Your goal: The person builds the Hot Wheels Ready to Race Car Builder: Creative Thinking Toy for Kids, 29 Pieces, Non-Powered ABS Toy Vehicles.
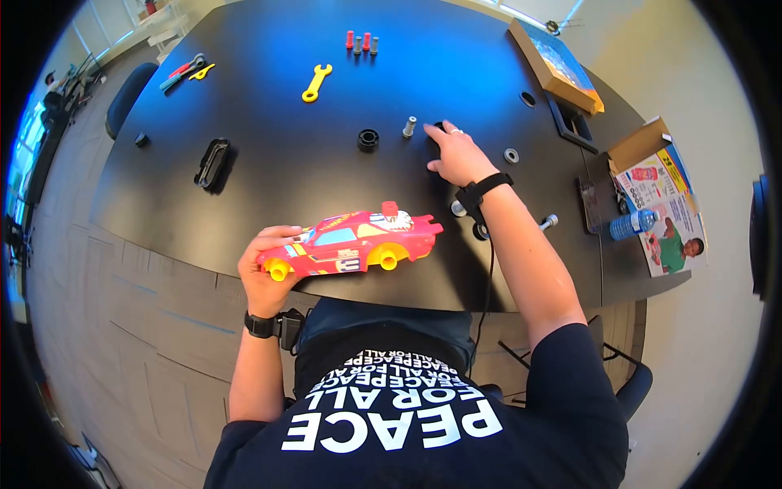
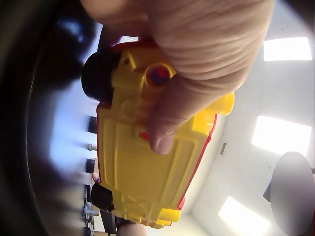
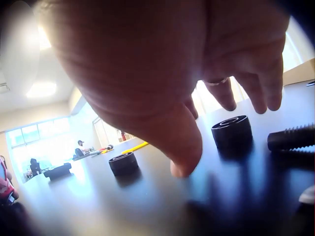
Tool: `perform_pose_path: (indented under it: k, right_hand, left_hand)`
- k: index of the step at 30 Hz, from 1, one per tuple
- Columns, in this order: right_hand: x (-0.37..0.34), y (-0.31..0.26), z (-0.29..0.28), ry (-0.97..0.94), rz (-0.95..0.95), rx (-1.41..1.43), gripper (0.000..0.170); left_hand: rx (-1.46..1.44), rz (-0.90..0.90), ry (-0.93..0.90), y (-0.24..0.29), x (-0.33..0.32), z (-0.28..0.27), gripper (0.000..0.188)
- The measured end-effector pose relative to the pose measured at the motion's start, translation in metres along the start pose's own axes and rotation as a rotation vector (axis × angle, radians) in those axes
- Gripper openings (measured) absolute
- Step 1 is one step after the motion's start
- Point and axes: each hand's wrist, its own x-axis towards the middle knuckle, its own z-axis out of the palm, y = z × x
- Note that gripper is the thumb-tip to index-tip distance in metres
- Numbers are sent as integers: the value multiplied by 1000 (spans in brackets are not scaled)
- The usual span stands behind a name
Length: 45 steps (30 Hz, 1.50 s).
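Observation:
My left hand (image 1: pixel 265 273) grips a red toy car (image 1: pixel 346 240) by one end, in front of me over the table's near edge. The thumb lies flat on the car's yellow underside (image 2: pixel 133 167) in the left wrist view. Black wheels (image 2: pixel 96 78) sit along one side of it; bare yellow hubs (image 1: pixel 388 260) show on the other. Over the table, my right hand (image 1: pixel 460 155) reaches out with fingers spread and pointing down. A loose black wheel (image 3: pixel 231 135) stands close by its fingertips in the right wrist view. Another black wheel (image 1: pixel 368 140) and a silver bolt (image 1: pixel 409 127) lie to its left.
Farther back are a yellow wrench (image 1: pixel 318 83) and several red and grey bolts (image 1: pixel 366 41). Left on the table lie hand tools (image 1: pixel 183 73) and a long black part (image 1: pixel 213 165). A water bottle (image 1: pixel 635 223), a printed box (image 1: pixel 664 187) and a silver ring (image 1: pixel 511 155) are to the right.

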Motion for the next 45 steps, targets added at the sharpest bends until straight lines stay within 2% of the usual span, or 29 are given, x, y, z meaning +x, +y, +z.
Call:
perform_pose_path:
  k: [1, 2, 6, 10, 12, 14, 15, 17, 18, 19, 22, 23, 25, 29, 30, 31, 33, 35, 37, 41, 45]
  right_hand:
    - [2, 1, -1, -84, 19, 19, 70]
    - [0, 1, 3, -2, -18, -19, 58]
    - [-12, -7, -7, 30, -1, -13, 55]
    - [-23, -4, -7, -32, -115, -51, 45]
    - [-31, -8, -13, -36, -182, -36, 41]
    - [-47, -16, -30, 179, -253, 270, 36]
    - [-56, -20, -43, 134, -221, 393, 39]
    - [-70, -13, -44, 52, -111, 860, 44]
    - [-81, -13, -46, -15, -33, 1120, 41]
    - [-94, -19, -51, -15, -30, 1118, 41]
    - [-130, -33, -52, -31, -56, 1362, 29]
    - [-140, -37, -49, -30, -44, 1366, 29]
    - [-156, -47, -45, 90, -90, 1341, 26]
    - [-182, -66, -42, 68, -59, 1337, 28]
    - [-187, -77, -40, 64, -44, 1420, 29]
    - [-190, -87, -38, 145, -71, 1345, 25]
    - [-194, -107, -29, 169, -89, 1144, 22]
    - [-190, -112, -12, 214, -107, 1081, 22]
    - [-184, -115, -2, 442, -321, 771, 24]
    - [-184, -118, -7, 429, -232, 791, 26]
    - [-176, -115, 5, 524, -183, 877, 25]
  left_hand:
    - [3, 0, 12, 1, 0, -1, 57]
    - [7, -1, 2, 2, 1, -1, 56]
    - [28, 14, -30, 1, 1, 0, 54]
    - [84, 50, -68, 2, 4, 0, 54]
    - [91, 74, -31, 7, 7, 5, 50]
    - [108, 81, -35, 8, 6, 6, 50]
    - [122, 88, -43, 8, 6, 6, 50]
    - [129, 99, -42, 6, 5, 5, 49]
    - [135, 109, -51, 5, 5, 5, 49]
    - [132, 107, -52, 5, 5, 6, 49]
    - [145, 107, -62, 8, 7, 7, 49]
    - [151, 109, -55, 8, 7, 7, 50]
    - [154, 104, -54, 5, 6, 5, 50]
    - [186, 78, -84, 5, 4, 1, 50]
    - [184, 82, -82, 5, 4, 1, 49]
    - [182, 89, -81, 5, 4, 2, 49]
    - [189, 94, -78, 6, 4, 2, 48]
    - [184, 96, -77, 2, 3, 0, 52]
    - [187, 80, -79, 5, 3, 1, 55]
    - [194, 49, -74, 7, 3, 1, 64]
    - [177, 51, -76, 7, 3, 1, 65]
